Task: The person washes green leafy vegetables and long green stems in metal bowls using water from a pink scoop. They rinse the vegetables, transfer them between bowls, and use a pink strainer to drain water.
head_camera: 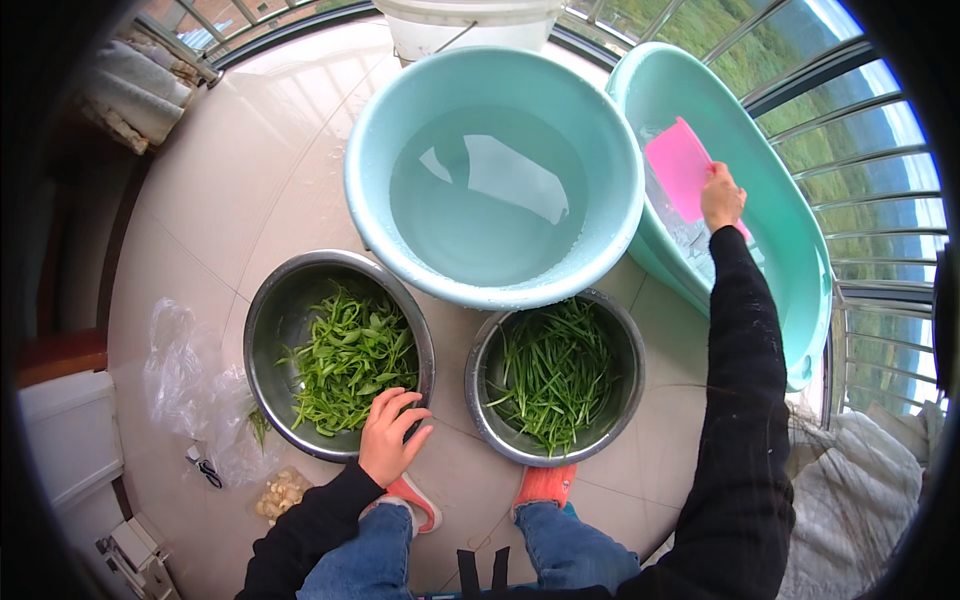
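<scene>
My right hand [724, 196] grips a pink plastic dipper [677, 166] inside the long green tub [784, 247], where it meets splashing water. My left hand [390, 441] is at the near right rim of a stainless steel basin [257, 330], fingers apart and holding nothing; whether it touches the rim is unclear. Leafy greens [349, 360] lie in that basin. To its right, a second steel basin [637, 375] holds long, thin green stalks [555, 371], its far edge partly hidden under a large round light-blue basin [367, 240]. Water partly fills the round basin.
A white bucket [465, 30] stands behind the round basin. On the tiled floor at left lie a clear plastic bag [180, 375], scissors [203, 466] and a pack of pale pieces [281, 495]. Metal railings [870, 165] bound the right side, with cloth [855, 480] below.
</scene>
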A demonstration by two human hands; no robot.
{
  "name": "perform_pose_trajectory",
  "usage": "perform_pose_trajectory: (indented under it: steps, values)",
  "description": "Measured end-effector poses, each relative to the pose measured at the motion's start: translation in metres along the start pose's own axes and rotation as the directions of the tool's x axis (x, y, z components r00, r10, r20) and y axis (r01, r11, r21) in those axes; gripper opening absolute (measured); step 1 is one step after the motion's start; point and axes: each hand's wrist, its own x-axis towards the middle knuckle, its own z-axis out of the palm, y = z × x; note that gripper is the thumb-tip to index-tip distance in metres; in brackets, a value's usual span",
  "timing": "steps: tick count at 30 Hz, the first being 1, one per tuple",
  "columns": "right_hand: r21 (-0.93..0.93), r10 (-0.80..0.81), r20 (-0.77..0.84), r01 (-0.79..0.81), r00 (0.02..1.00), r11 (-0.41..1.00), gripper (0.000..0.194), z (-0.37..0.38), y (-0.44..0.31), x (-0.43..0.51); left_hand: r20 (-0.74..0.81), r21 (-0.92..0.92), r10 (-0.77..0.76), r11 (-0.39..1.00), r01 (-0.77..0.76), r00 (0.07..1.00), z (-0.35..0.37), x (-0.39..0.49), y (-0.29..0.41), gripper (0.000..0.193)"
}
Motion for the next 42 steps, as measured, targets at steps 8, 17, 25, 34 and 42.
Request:
perform_pose_trajectory:
  steps: [8, 17, 25, 34, 42]
  values:
    - [0.926, 0.235, 0.152, -0.222, 0.960, 0.307, 0.019, -0.131, 0.043, 0.037, -0.223, -0.142, 0.011, 0.989, -0.044, 0.975, -0.027, 0.003, 0.018, 0.033]
    - [0.927, -0.144, -0.020, 0.072, 0.989, 0.369, 0.021, -0.313, -0.054, -0.084, -0.356, -0.295, -0.015, 0.951, -0.097, 0.935, -0.059, -0.018, 0.022, 0.052]
    - [0.947, -0.317, 0.315, -0.320, 0.895, 0.037, 0.020, -0.351, -0.224, -0.256, -0.246, -0.529, -0.141, 0.848, -0.011, 0.959, -0.060, -0.052, -0.011, 0.089]
    - [0.620, -0.499, 0.671, -0.784, 0.549, -0.027, 0.014, -0.198, -0.329, -0.332, -0.312, -0.582, -0.361, 0.804, 0.123, 0.879, -0.030, -0.080, -0.074, 0.080]
    - [0.349, -0.598, 0.745, -0.937, 0.296, -0.028, 0.029, -0.126, -0.365, -0.332, -0.323, -0.519, -0.540, 0.788, 0.332, 0.777, -0.029, -0.111, -0.099, 0.050]
